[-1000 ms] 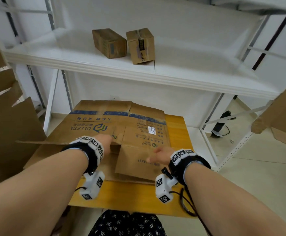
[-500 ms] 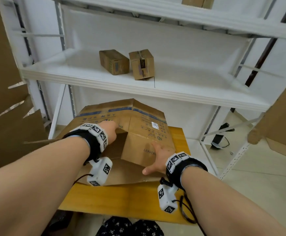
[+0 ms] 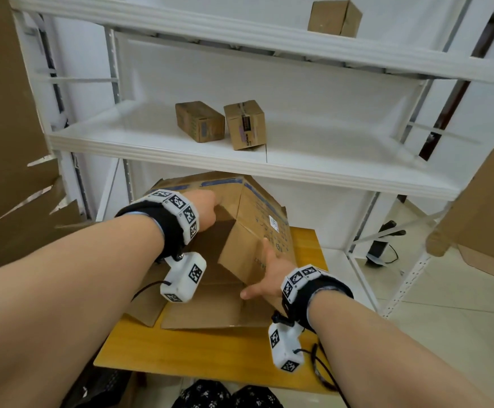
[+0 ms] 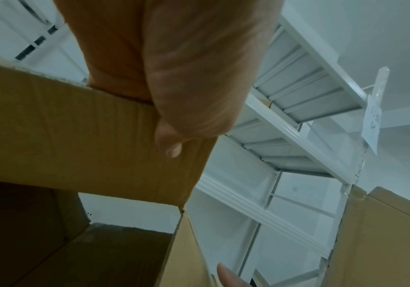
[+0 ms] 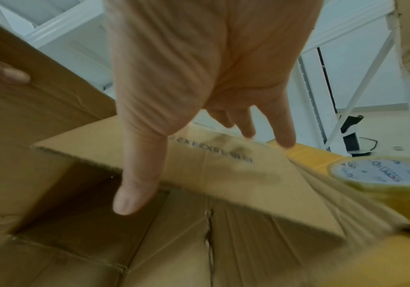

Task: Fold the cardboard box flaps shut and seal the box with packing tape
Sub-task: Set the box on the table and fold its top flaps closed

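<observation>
While the cardboard box (image 3: pixel 248 231) is being pulled up from flat into shape on the yellow table (image 3: pixel 210 354), toward its far edge, the left hand (image 3: pixel 207 210) is gripping the top edge of one wall, fingers curled over the far side and thumb on the inside. The right hand (image 3: pixel 266 278) is pressing open against the printed outer panel, fingers straight and thumb spread. By my reading this is squaring-up, ahead of any flap folding; next the walls need pushing square so the flaps can be turned in. Only the right wrist view is showing the packing tape (image 5: pixel 383 180), lying on the table by its right edge, beside the box. Only the head view is showing the white shelving (image 3: pixel 239 154) with small boxes (image 3: pixel 222 125) behind.
</observation>
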A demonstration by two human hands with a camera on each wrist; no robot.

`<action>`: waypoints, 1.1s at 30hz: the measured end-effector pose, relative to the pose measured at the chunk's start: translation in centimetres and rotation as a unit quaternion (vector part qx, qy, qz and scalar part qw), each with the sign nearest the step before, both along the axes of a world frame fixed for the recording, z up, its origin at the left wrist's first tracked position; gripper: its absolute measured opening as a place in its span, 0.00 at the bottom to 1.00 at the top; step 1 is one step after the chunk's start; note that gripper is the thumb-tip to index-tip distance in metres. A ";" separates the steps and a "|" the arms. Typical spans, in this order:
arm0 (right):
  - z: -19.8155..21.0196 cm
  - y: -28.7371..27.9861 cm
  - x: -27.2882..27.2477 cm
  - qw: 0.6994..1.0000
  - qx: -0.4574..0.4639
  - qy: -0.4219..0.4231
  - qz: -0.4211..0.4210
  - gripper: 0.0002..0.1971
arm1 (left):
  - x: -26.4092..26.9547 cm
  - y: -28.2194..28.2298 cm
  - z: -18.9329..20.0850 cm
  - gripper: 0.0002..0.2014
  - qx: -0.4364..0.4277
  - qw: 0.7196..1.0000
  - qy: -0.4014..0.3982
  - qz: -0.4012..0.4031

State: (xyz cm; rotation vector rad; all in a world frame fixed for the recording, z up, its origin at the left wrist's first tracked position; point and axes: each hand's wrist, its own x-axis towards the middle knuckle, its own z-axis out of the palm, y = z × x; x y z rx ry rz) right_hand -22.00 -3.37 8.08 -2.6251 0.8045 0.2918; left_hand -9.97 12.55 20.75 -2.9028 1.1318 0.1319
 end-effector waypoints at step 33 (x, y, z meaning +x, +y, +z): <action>5.2 2.1 1.4 0.990 0.077 -0.088 -0.078 0.45 | -7.4 -2.2 0.7 0.13 0.008 0.994 0.022 -0.104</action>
